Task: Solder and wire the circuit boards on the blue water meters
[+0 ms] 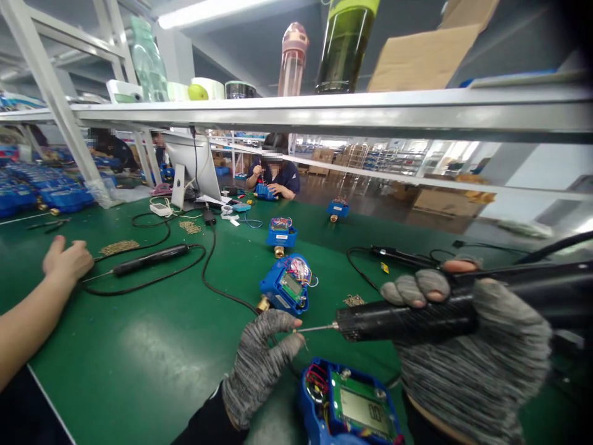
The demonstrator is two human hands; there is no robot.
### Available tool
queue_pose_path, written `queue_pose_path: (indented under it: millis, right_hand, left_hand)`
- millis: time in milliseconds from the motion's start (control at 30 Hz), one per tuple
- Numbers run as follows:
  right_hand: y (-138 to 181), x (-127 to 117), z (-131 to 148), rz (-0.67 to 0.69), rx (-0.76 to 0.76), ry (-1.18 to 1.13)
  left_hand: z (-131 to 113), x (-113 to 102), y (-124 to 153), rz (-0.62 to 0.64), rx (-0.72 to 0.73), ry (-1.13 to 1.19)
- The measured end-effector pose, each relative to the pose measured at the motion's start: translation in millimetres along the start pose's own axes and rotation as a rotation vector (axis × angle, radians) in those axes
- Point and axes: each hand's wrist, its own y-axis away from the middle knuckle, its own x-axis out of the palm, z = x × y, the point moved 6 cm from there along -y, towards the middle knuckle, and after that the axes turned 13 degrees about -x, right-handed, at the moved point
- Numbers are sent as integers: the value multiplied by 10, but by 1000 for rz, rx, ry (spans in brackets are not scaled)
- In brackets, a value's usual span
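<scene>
My right hand (467, 346), in a grey fingerless knit glove, wraps round a black electric screwdriver (403, 318) whose thin bit points left. At the bit's tip, the gloved thumb and forefinger of my left hand (266, 364) pinch a small screw (296, 331), mostly hidden by the fingertips. Just below the bit lies an open blue meter (352, 405) with a green circuit board, a lit display and coloured wires. Beyond my left hand stands a second open blue meter (286, 284) with a brass fitting. Loose screws (354, 300) lie near the screwdriver.
Another person's bare hand (67, 259) rests at the left, near a second electric screwdriver (151, 259) and a screw pile (119, 247). More blue meters (281, 235) stand farther back. Cables cross the green table (152, 346). Overhead runs a shelf (324, 114) with bottles. A co-worker (275, 173) sits opposite.
</scene>
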Motion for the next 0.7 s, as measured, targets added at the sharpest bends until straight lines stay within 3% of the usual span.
queue_pose_path:
  millis: [167,400,633,700]
  right_hand:
    - [29,7,29,26,-16,-15]
    - [73,32,61,69,8,13]
    - [141,114,43,82,54,29]
    - [154,134,32,99,71,28]
  left_hand:
    - [-119,13,33,10,85,-50]
    - [-79,20,48,-31,188,-127]
    - [-120,32,148,-143,534,-347]
    - [-91,16,143,-132,516,-352]
